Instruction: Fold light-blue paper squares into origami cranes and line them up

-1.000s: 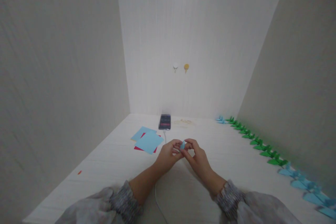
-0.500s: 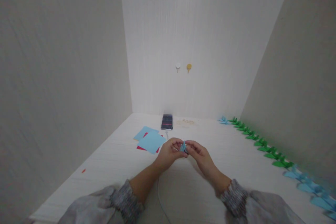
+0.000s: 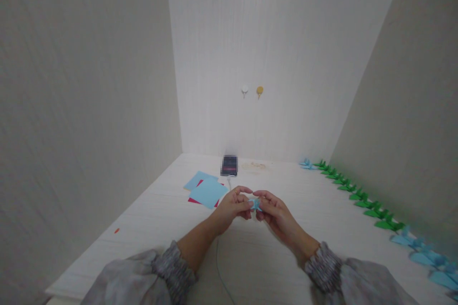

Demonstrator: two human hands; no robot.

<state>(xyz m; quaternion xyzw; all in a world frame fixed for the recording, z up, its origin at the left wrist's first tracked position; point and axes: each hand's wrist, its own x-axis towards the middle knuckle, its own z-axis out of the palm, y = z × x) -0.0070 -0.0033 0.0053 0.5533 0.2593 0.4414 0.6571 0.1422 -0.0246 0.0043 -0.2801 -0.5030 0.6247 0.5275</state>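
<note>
Both my hands meet above the middle of the white table (image 3: 150, 228), pinching a small folded light-blue paper piece (image 3: 255, 204) between their fingertips. My left hand (image 3: 232, 207) grips its left side with thumb and fingers closed, a ring on one finger. My right hand (image 3: 277, 214) grips the right side, fingers curled around it. Most of the paper is hidden by my fingers. Grey sleeves cover both forearms.
Flat light-blue sheets over a red sheet (image 3: 207, 191) lie to the left, a phone (image 3: 229, 165) with a white cable (image 3: 220, 267) behind them. A row of folded green (image 3: 358, 196) and blue (image 3: 422, 248) paper figures lines the right wall. A red scrap (image 3: 116, 230) lies at left.
My hands have sunk slightly toward the table and turned the small blue paper piece between the fingertips. The view has shifted a little to the left.
</note>
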